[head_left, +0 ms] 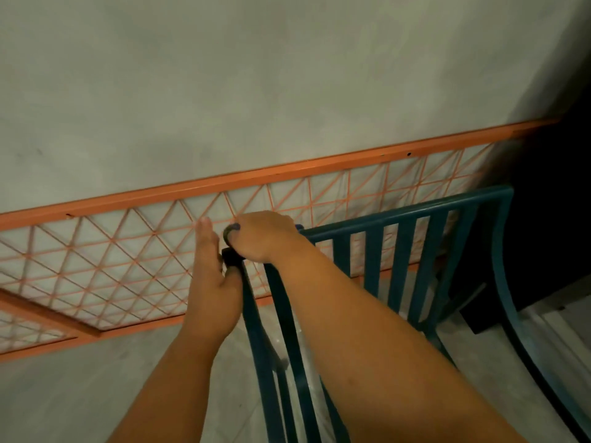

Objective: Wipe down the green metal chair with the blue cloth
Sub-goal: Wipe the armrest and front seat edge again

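Grey wall (287, 75) and orange lattice panel (96, 266) back a green metal chair (399, 251), its slatted back in the lower right; rigid and probably heavy, best held by its frame; right hand (262, 238) curls over the top-rail corner, a sliver of blue cloth (299, 227) beneath it, soft and light; left hand (211, 276), fingers straight, rests beside the corner, holding nothing.

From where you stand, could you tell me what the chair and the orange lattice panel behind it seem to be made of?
The chair looks like painted metal: thin flat slats, smooth teal-green coat with a dull sheen. The orange lattice panel is probably painted metal too: a straight-edged frame and fine crossed rods, though plastic cannot be ruled out.
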